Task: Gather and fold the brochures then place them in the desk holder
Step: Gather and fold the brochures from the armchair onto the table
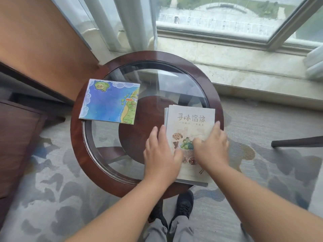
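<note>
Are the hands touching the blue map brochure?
No, both the left hand and the right hand touch the beige brochure, while the blue map brochure lies apart, untouched.

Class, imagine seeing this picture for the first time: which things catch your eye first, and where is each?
The left hand and right hand rest on a beige brochure at the near right of a round glass-topped table. A bright blue map brochure lies apart from it at the table's left edge. A large window fills the top right.
</note>
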Demonstrator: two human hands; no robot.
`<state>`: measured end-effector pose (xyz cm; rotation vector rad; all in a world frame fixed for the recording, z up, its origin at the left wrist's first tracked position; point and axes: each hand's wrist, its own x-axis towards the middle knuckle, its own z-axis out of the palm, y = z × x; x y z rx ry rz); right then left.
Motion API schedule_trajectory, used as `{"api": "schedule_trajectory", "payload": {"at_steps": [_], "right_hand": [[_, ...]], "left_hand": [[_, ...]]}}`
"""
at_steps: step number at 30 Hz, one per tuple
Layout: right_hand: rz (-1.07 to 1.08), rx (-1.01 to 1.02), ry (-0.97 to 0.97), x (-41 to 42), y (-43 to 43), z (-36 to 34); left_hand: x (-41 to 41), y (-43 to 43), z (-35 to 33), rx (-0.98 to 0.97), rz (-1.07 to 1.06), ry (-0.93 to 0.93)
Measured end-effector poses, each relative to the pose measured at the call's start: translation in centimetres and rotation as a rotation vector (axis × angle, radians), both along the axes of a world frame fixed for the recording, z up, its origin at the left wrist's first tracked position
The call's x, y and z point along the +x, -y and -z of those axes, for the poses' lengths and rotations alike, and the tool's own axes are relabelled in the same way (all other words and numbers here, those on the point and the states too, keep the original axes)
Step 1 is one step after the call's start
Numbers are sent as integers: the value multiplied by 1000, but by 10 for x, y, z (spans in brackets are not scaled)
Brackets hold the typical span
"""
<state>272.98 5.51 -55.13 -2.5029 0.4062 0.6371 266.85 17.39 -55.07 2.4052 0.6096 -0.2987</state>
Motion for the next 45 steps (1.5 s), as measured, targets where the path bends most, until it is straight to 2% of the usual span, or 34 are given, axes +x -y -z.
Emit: {"api": "schedule_trajectory", "payload": {"at_steps": [3,5,11,15,20,23,25,29,32,34,40,45], "right_hand": [[118,2,-85,-3,-8,-3],[161,-6,-109,2,-13,-4],[157,-43,-103,5,-18,-3],[144,-36,-79,7,-23,-6],[31,-9,-54,11,-50,-7],[-8,-28,-34,11,-55,-6],[-21,-32,-38,9,-54,-6],[-38,-55,-45,11,-56,-6],[-45,-62,-52,11,-58,-5],[-43,-61,-50,11,-57,-5],[-50,-62,-59,12,-57,-6],[-51,-20,-80,15,-55,-9]], "left_hand": [[14,-6,-8,-270,-286,-140],[23,-3,-12,-341,-389,-197],[35,4,-22,-290,-396,-296],[42,-3,-20,-299,-479,-330],[42,-32,-11,-252,-550,-324],[44,-51,-8,-312,-480,-300],[47,-68,-8,-221,-377,-267],[64,-117,6,307,-247,-132],[78,-139,17,384,-154,-346],[80,-143,25,403,-129,-410],[69,-139,20,472,15,-377],[60,-150,-10,202,-246,-7]]}}
